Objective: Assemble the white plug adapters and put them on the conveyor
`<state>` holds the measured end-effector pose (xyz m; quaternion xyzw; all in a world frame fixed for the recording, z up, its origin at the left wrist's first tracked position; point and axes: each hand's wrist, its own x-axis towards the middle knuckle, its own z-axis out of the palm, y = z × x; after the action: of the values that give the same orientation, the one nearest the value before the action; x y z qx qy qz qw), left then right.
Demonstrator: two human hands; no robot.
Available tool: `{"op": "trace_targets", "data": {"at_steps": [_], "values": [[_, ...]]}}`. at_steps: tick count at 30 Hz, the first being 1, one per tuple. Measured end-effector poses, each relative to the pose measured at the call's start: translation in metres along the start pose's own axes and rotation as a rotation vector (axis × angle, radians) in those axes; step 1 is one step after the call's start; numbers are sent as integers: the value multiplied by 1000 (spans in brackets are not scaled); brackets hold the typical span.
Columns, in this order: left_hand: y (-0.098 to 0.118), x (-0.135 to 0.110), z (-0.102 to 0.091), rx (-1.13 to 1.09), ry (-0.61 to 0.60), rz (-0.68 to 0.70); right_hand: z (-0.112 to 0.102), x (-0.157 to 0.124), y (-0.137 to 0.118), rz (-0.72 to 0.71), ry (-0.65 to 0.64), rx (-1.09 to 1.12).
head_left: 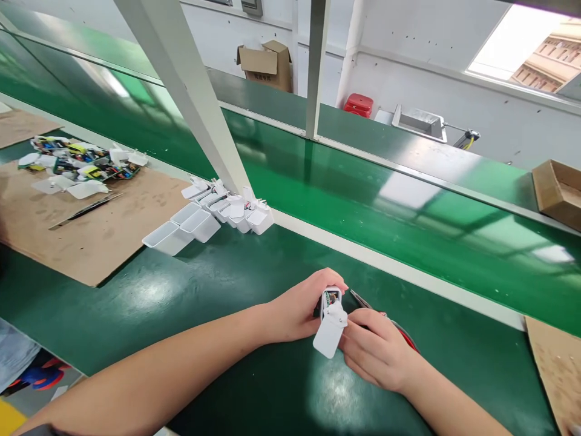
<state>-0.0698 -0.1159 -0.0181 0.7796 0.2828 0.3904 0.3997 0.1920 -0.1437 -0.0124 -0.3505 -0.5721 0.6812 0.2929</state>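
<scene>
Head view: Left hand [304, 306] is curled around a white housing [334, 289], open end up, components visible inside; housing sits low, just right of the frame's centre, above the green worktop [258, 266]. Right hand [379, 351] has its fingers bent and gripping the edge of a white cover plate [330, 337], which overlaps the housing's opening at 6 o'clock. From the housing: pliers [411, 340], partly hidden by the right hand, at 3 o'clock; grouped white cases [200, 224] at 10 o'clock; tweezers [86, 211] farther out, between 9 and 10 o'clock, on a cardboard sheet [95, 242].
</scene>
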Motion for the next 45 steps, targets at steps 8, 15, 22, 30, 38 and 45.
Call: {"op": "trace_targets", "data": {"at_steps": [8, 15, 22, 30, 38, 45], "values": [[6, 1, 4, 15, 81, -284, -4, 17, -8, -768, 215, -771], [15, 13, -2, -30, 204, -577, -14, 12, -75, -406, 163, -1201], [14, 12, 4, 100, 161, -513, 5, 3, -60, -230, 141, -1070], [8, 13, 9, 532, 90, -343, 15, 25, -16, -149, 217, -555], [-2, 10, 18, 783, 24, -160, 12, 33, -13, -255, 305, -450], [-1, 9, 14, 880, -43, -113, 14, 29, -15, -260, 366, -547]]}}
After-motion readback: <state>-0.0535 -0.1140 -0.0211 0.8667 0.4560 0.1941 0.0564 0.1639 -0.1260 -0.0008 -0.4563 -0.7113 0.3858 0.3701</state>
